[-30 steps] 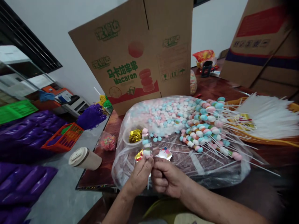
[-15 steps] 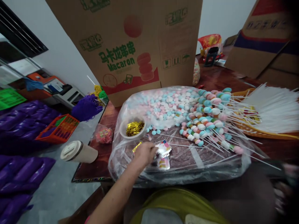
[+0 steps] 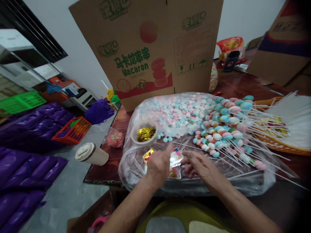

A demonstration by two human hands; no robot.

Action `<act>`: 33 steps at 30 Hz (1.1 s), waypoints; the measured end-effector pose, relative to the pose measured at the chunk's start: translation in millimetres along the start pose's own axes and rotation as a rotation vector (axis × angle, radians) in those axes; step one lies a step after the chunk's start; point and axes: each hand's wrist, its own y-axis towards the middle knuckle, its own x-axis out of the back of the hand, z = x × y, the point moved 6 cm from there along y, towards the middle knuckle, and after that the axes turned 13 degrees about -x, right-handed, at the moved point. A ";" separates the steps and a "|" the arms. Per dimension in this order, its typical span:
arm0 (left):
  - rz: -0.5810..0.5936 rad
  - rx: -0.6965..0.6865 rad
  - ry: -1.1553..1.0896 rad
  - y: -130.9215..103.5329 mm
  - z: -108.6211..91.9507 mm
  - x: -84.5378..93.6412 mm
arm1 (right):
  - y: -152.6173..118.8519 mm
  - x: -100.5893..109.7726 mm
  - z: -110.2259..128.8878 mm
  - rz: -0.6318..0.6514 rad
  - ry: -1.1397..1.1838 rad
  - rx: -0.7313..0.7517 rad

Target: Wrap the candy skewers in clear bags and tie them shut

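My left hand [image 3: 159,166] is over a small pile of shiny printed bags [image 3: 176,157], its index finger stretched out along their left side. Its thumb and other fingers are mostly hidden. From the right, my right hand [image 3: 200,166] reaches in with loosely bent fingers apart, their tips close to the edge of the top bag; contact is unclear. A red-and-yellow packet [image 3: 148,155] lies left of my left hand. Behind it stands a white bowl [image 3: 133,137] of gold twist ties [image 3: 145,133]. Candy skewers [image 3: 222,137] in pink, blue and white are stacked to the right.
Loose marshmallow-like candies [image 3: 179,111] fill the back of the clear plastic sheet [image 3: 131,168]. An orange basket [image 3: 289,147] with white sticks stands right. A large carton [image 3: 155,58] rises behind. A lidded cup [image 3: 93,154] stands near the table's left edge.
My right hand has come into view beside the shiny bags. My left hand's index finger has straightened. The whole view has shifted, so things appear farther right.
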 end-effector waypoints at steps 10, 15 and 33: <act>0.171 -0.417 0.124 -18.7 -37.3 -7.9 | 11.6 -43.3 -27.2 0.234 0.209 -0.305; 0.183 -0.203 -0.363 -9.5 -19.5 15.7 | 15.4 -19.8 -34.7 0.069 0.155 -0.264; 0.535 0.516 -1.156 3.1 -1.3 -25.5 | -10.9 -1.4 9.1 0.047 -0.375 0.266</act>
